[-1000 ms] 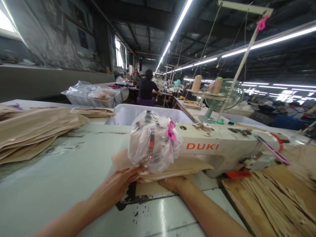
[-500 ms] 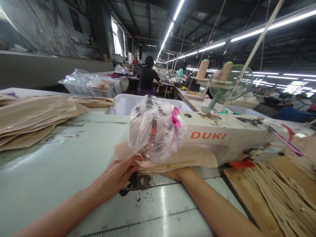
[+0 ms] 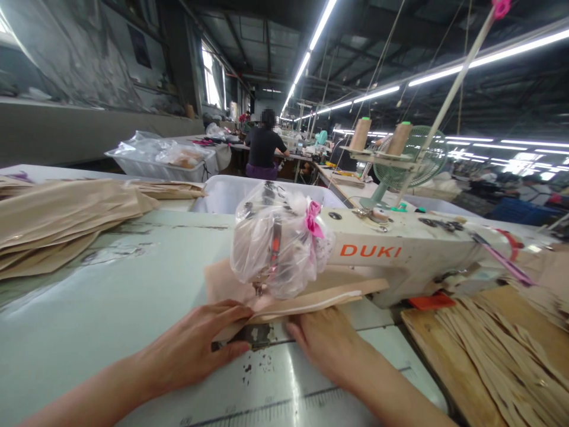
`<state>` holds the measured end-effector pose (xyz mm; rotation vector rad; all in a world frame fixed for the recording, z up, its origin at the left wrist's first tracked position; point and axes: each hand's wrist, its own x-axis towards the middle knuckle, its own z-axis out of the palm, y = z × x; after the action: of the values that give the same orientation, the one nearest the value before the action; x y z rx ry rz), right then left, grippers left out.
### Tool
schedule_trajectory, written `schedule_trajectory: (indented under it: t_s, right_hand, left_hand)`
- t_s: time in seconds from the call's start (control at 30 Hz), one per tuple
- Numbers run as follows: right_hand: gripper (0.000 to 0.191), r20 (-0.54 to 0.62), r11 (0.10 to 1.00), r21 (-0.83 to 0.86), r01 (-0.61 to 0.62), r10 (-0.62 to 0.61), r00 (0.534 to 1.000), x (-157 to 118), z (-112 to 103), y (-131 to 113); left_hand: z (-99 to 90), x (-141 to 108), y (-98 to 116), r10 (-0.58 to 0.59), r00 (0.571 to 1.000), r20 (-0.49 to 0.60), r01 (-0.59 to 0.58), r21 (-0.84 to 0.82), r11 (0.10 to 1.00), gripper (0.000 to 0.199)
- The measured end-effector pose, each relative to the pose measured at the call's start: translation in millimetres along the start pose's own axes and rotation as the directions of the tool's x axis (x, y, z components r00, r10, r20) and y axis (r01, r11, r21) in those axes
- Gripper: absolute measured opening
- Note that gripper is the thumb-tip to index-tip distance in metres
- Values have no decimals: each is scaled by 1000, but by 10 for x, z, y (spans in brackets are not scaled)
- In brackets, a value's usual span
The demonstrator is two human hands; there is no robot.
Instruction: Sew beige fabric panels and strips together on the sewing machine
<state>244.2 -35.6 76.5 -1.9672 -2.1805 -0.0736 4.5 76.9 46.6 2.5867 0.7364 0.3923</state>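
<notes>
Head view: across the pale tabletop (image 3: 111, 338) stands a sewing machine (image 3: 373, 237), its plastic-wrapped left end blocking part of a white bin (image 3: 220, 188) beyond — that bin's contents are hidden. Far left, a tub (image 3: 153, 169) is heaped with clear plastic bags (image 3: 151, 148). Left lies a tan fabric stack (image 3: 66, 216); right, a wooden board (image 3: 433, 350) bears tan strips (image 3: 493, 350). Tan cloth (image 3: 275, 306) sits beneath the presser foot (image 3: 258, 289). The left hand (image 3: 195, 344) rests on it, released, thumb apart; the right hand (image 3: 326, 341) has fingertips hidden under its near edge — grip impossible to tell.
</notes>
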Motion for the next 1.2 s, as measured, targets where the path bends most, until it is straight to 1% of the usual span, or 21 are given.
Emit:
schedule_trajectory:
  t_s: [0.03,0.07,0.13,0.17,0.2,0.23,0.3,0.4,0.53,0.63,0.7,0.77,0.83,0.9,0.97,1.03,1.07,1.1,1.13,1.17,1.2]
  right_hand:
    - [13,12,1000,-5,-5,5,1000,-99,-19,-91]
    - [17,-4,1000,-4,0,0,1000,-177,-8,-184]
    - [21,-121,999,-9,41,-42,992,-257,105,-340]
    - [21,-204,998,-17,67,-69,976,-261,196,-390]
    - [26,-276,996,-26,84,-88,957,-245,297,-413]
    - [35,-316,996,-28,87,-91,944,-215,399,-408]
    - [45,-293,996,17,87,-78,953,-137,568,-328]
    - [43,-187,991,100,87,-68,980,-12,664,-141]
    - [34,-118,995,89,53,-43,992,138,568,4]
    - [27,-94,993,25,112,-110,990,205,452,55]
    - [20,-90,985,-35,170,-172,981,234,395,96]
    - [14,-93,978,-90,189,-197,976,263,378,143]
    - [11,-97,975,-121,187,-199,975,287,411,183]
    - [15,-94,973,-123,196,-208,974,279,466,202]
    - [26,-98,975,-113,189,-200,975,209,465,196]
    - [34,-119,984,-97,146,-158,980,74,306,166]
    - [29,-134,990,-80,115,-125,983,-5,144,144]
    - [19,-164,994,-66,89,-99,981,-76,-73,118]
    - [2,-204,996,-43,72,-79,976,-127,-338,91]
    - [17,-275,998,-27,54,-59,960,-143,-633,66]
    - [26,-410,996,-42,79,-89,908,-114,-941,49]
  left_hand:
    - [9,-36,-17,34,999,26,-35,38,999,43]
    - [24,-73,-41,68,996,50,-71,76,995,43]
    - [72,-150,-104,121,990,69,-130,155,979,46]
    - [101,-185,-140,141,989,52,-149,204,968,49]
    - [129,-215,-175,165,986,21,-165,262,951,55]
    - [155,-235,-206,195,981,-17,-179,324,929,60]
    - [189,-236,-244,265,961,-81,-205,434,877,66]
    - [194,-146,-218,351,930,-114,-244,523,816,62]
    - [166,-10,-118,390,908,-156,-227,598,768,55]
    - [170,2,-81,412,894,-178,-212,641,738,56]
    - [183,-15,-73,401,899,-175,-198,654,730,57]
    - [193,-33,-68,387,905,-178,-182,660,729,57]
    - [195,-46,-63,393,899,-191,-174,669,722,57]
    - [191,-54,-59,421,882,-211,-171,690,704,59]
    - [188,-57,-60,441,871,-217,-171,707,686,63]
    - [194,-55,-70,441,872,-212,-170,714,679,64]
    - [203,-52,-78,434,875,-212,-166,713,682,64]
    - [214,-49,-89,428,877,-220,-158,708,689,64]
    - [228,-47,-103,423,876,-234,-151,699,699,65]
    - [243,-44,-118,414,877,-245,-144,687,712,66]
    - [257,-42,-135,406,878,-253,-141,673,726,66]
